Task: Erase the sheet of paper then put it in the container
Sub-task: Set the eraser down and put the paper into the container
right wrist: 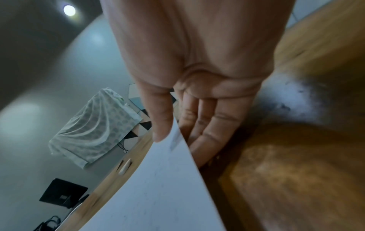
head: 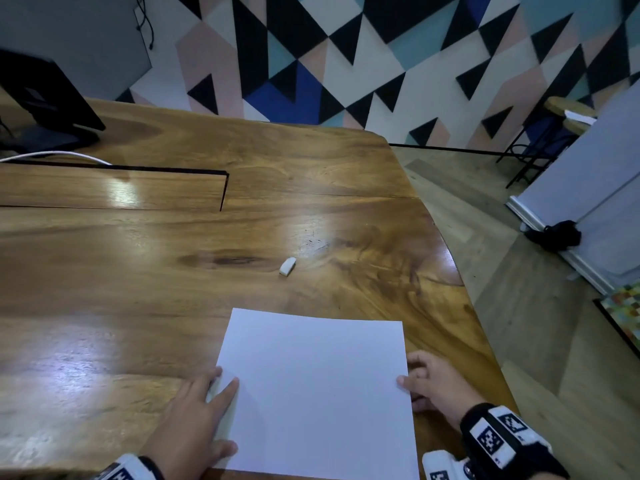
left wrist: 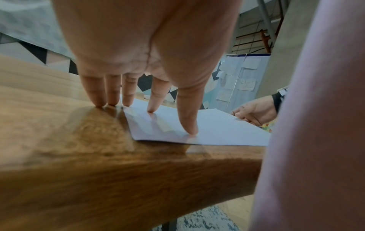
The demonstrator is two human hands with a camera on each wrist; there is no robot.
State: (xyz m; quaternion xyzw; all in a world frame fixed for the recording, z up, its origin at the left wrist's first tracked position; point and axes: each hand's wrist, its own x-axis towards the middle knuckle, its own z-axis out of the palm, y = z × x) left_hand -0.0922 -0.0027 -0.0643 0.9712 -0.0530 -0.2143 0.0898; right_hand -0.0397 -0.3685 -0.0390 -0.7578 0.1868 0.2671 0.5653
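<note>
A white sheet of paper (head: 317, 393) lies on the wooden table (head: 173, 271) near its front edge, and looks blank in the head view. My left hand (head: 204, 407) rests flat with straight fingers (left wrist: 152, 101) pressing the sheet's (left wrist: 217, 128) left edge. My right hand (head: 429, 382) pinches the right edge, thumb on top and fingers (right wrist: 205, 132) underneath, lifting that side of the sheet (right wrist: 158, 187) slightly. A small white eraser (head: 287, 266) lies on the table beyond the paper, untouched. No container shows in any view.
A black monitor stand (head: 48, 98) and a white cable (head: 55, 154) sit at the table's far left. A rectangular seam (head: 221, 188) is cut into the tabletop. The table's right edge curves away to the floor, where a white board (head: 588, 188) leans.
</note>
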